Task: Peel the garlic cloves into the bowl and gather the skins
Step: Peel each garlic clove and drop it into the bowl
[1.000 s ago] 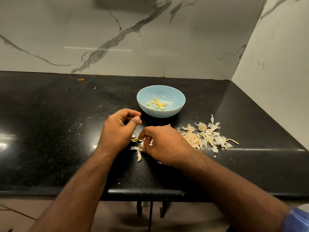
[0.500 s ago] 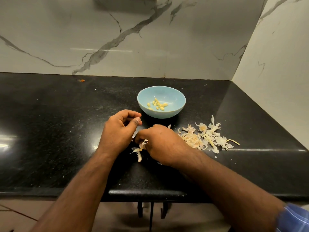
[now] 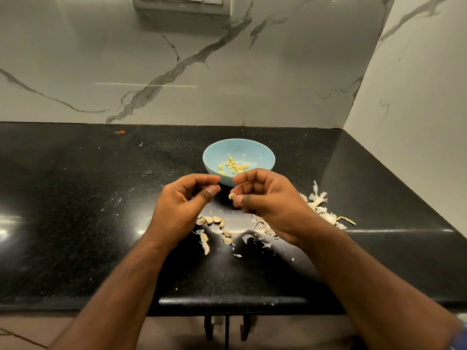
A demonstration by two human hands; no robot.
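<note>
A light blue bowl (image 3: 262, 154) stands on the black counter and holds several peeled cloves (image 3: 235, 165). My right hand (image 3: 270, 203) is raised just in front of the bowl and pinches a garlic clove (image 3: 231, 196) at its fingertips. My left hand (image 3: 182, 205) hovers beside it with curled fingers and nothing visible in them. Several unpeeled cloves (image 3: 213, 220) lie on the counter below my hands. A heap of papery skins (image 3: 319, 203) lies to the right, partly hidden behind my right hand.
The black stone counter (image 3: 75, 210) meets marble walls at the back and right. Loose skin scraps (image 3: 204, 242) lie near the cloves. A switch panel (image 3: 182, 3) sits on the back wall. The counter's front edge (image 3: 227, 301) is close to me.
Both hands have lifted off the counter toward the bowl, uncovering the cloves beneath. My right hand has come up with a clove pinched in it. The view has tilted upward.
</note>
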